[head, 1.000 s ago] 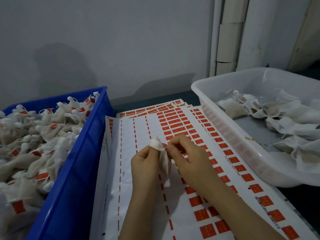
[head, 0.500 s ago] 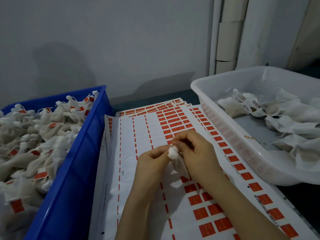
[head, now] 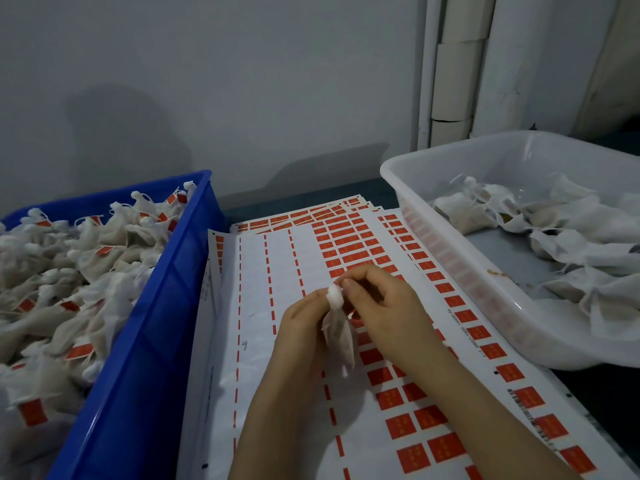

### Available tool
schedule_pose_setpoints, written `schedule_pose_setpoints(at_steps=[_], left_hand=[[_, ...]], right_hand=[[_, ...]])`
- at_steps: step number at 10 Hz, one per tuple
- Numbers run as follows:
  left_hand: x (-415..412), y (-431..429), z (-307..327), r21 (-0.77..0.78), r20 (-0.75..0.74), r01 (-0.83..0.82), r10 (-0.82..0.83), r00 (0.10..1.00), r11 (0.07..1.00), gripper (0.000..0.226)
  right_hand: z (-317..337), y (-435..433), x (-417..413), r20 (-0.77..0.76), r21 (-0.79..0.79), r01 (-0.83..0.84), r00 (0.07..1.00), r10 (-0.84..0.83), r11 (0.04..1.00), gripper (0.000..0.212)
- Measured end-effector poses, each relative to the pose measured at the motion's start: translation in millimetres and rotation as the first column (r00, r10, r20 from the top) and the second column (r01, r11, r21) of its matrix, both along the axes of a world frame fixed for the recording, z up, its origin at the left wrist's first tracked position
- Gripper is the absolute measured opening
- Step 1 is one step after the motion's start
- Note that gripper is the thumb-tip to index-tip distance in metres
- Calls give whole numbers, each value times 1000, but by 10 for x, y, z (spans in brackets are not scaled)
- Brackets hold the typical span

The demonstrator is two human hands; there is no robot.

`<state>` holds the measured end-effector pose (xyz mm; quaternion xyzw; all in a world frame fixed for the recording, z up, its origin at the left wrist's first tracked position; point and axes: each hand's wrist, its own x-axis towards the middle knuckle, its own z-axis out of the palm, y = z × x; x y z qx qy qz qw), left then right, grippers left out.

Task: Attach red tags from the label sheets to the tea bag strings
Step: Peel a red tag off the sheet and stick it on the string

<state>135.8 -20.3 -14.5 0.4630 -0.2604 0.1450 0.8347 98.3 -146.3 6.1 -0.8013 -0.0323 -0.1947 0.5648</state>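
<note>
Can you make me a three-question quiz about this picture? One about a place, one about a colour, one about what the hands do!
1. Where is the blue bin?
A) left of the label sheets
B) right of them
C) on them

2. What colour are the tags?
A) green
B) red
C) yellow

3. What are the left hand and right hand doing?
A) lying flat
B) holding scissors
C) holding one tea bag

Answers: 1 A, it stands at the sheets' left edge. 2 B, red squares in rows. 3 C, both pinch the bag.
</note>
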Motion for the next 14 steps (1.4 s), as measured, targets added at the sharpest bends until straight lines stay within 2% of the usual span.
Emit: schedule_pose_setpoints(at_steps=[1,2,3,5,6,7,8,9,10,11,13,14], left_hand=[[-21,61,62,111,-506,287,-194,841,952,54],[-114,-77,109,329,-671,327,-24,741,886,32],[-95,-177,166,392,-660,212,113,742,895,23],[-61,-193,67,487,-629,177,203,750,855,20],[-74,-209,52,437,-653,116,226,723,892,14],[-122,-177,106,398,-622,107,183,761,911,18],[-170,-162,140,350,-618,164,95,780,922,10],[-207,-135,187,339,-600,183,62,798,923,16],[-201,-107,209,317,-587,160,61,808,935,12],[-185,-105,223,316,-600,166,62,798,934,13],[-149,-74,213,298,-620,285,-42,784,911,14],[-140,-50,204,262,-663,339,-87,743,903,31]], right_hand=[[-9,5,8,-32,-5,-27,999,26,1000,8],[-12,4,10,-59,9,-69,996,69,998,13],[-10,-3,16,-74,18,-78,994,79,997,14],[8,-13,17,-71,75,-46,996,52,996,15],[21,-35,14,-86,178,-40,995,56,983,13],[40,-59,20,-107,218,-21,993,45,976,15],[43,-70,27,-115,177,-14,993,35,984,19],[35,-75,24,-190,178,-83,975,117,981,14],[33,-105,22,-259,236,-158,941,219,959,10],[46,-130,14,-302,319,-209,902,308,925,13],[79,-131,-3,-270,419,-199,905,330,886,24],[93,-106,-9,-277,416,-189,906,321,890,22]])
